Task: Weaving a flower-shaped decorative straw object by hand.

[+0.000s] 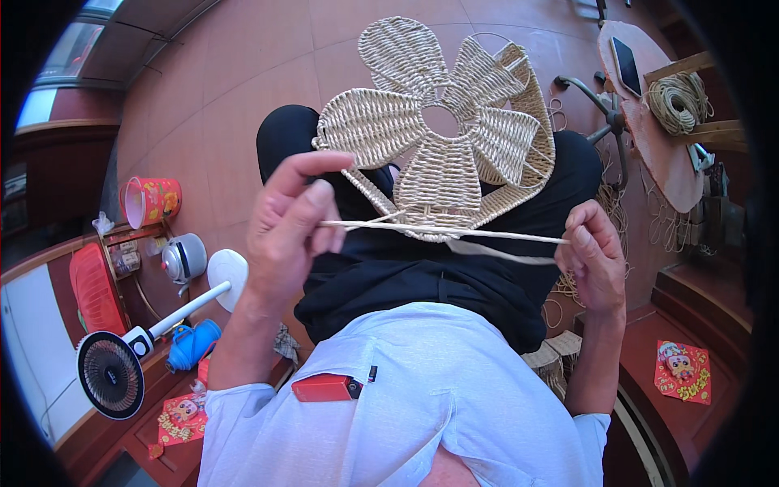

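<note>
A flower-shaped woven piece (438, 185) of pale straw-coloured cord rests on my lap. Its broad petals surround a round hole, and a woven side wall (531, 89) shows behind the petals on the right. Just in front of its near edge, a pale cord (487, 233) runs taut between my hands. My left hand (288, 219) pinches it between thumb and curled fingers, the index finger stretched out above. At the other end my right hand (596, 252) grips the cord with closed fingers. A flatter, looser strand (503, 255) hangs below the taut length, reaching my right hand.
On the right, a board (649, 130) carries a phone (626, 66) and a coil of cord (680, 102). A wheeled metal base (613, 120) stands beside it, with loose cord on the floor. A red bucket (152, 201), a kettle (184, 258) and a fan (112, 375) are at left.
</note>
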Demonstrator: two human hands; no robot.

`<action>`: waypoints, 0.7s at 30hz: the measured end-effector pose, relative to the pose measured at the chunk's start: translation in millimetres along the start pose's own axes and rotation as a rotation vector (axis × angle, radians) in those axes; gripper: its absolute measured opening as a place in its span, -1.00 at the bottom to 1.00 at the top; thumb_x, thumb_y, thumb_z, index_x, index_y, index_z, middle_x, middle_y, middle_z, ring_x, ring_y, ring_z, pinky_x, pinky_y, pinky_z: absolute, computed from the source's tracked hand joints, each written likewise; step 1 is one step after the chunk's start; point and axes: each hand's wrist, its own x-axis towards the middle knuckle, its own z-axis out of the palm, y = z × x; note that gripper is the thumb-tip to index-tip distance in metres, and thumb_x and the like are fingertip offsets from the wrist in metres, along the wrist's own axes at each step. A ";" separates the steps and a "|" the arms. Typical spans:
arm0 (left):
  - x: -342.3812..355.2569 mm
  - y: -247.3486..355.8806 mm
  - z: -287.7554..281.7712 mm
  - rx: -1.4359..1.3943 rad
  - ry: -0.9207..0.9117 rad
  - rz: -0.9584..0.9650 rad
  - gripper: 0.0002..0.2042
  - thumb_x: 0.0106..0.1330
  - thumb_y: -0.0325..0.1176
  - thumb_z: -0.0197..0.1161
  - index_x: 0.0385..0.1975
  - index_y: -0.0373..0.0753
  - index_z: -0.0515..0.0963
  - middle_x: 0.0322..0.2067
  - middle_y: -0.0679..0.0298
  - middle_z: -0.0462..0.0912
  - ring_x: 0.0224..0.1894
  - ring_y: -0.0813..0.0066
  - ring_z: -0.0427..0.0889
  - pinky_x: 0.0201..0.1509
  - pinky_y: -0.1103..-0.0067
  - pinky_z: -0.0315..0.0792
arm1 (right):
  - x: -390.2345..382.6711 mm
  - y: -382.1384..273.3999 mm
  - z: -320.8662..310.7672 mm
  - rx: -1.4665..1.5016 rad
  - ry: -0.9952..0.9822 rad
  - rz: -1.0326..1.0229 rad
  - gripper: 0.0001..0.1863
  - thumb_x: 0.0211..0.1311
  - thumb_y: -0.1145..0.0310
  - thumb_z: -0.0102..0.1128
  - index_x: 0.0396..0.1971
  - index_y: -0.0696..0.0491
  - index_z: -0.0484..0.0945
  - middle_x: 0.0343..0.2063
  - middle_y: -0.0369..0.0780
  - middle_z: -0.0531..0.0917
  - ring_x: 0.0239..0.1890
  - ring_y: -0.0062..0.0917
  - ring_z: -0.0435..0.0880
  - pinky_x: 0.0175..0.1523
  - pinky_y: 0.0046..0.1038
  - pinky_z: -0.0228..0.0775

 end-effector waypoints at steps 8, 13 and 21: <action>-10.4 22.9 -68.5 0.028 0.330 0.048 -0.65 0.71 -0.33 0.18 0.34 -0.38 0.52 -0.56 0.57 0.31 -0.63 0.86 0.23 -0.51 0.71 0.33 | 3.5 11.5 15.3 -0.119 -0.022 0.122 -0.83 0.68 0.33 0.19 0.01 0.12 0.58 -0.39 -0.44 0.56 -0.39 -0.85 0.42 -0.26 -0.71 0.23; -5.3 24.6 -69.5 0.708 0.559 -0.104 -0.74 0.64 -0.40 0.25 0.21 -0.28 0.66 -0.39 0.38 0.60 -0.48 0.67 0.52 -0.31 0.61 0.55 | 9.7 30.2 54.0 -0.221 -0.072 0.102 -0.87 0.65 0.47 0.17 0.00 0.18 0.63 -0.30 -0.34 0.67 -0.22 -0.72 0.66 -0.05 -0.62 0.49; -14.6 -32.6 76.1 0.702 -0.212 0.107 -0.42 0.47 -0.47 0.43 0.49 -0.21 0.50 -0.01 0.04 0.75 -0.02 0.21 0.75 0.10 0.39 0.60 | 24.9 56.8 115.5 -0.284 -0.080 -0.013 -0.88 0.61 0.46 0.27 -0.05 0.20 0.61 -0.29 -0.32 0.72 -0.26 -0.71 0.70 -0.12 -0.57 0.57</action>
